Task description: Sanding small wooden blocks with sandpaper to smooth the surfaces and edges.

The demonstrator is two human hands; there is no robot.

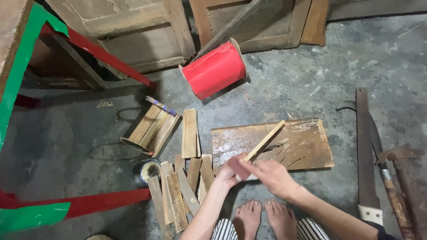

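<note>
My left hand (229, 172) grips the near end of a thin light wooden strip (266, 140), which slants up and to the right over a worn wooden board (307, 146) on the concrete floor. My right hand (272, 177) is right next to the left one at the strip's near end, fingers curled and blurred; whether it grips the strip is unclear. My bare feet (264, 217) rest just below the hands.
Several short wood slats (178, 191) lie left of my hands, more (190, 133) beyond. A red cylinder (215, 69), a half-round slatted piece (151, 129), a small round tin (150, 170), a handsaw (365, 155) and a hammer (396, 178) lie around. Old wooden panels (147, 35) stand behind.
</note>
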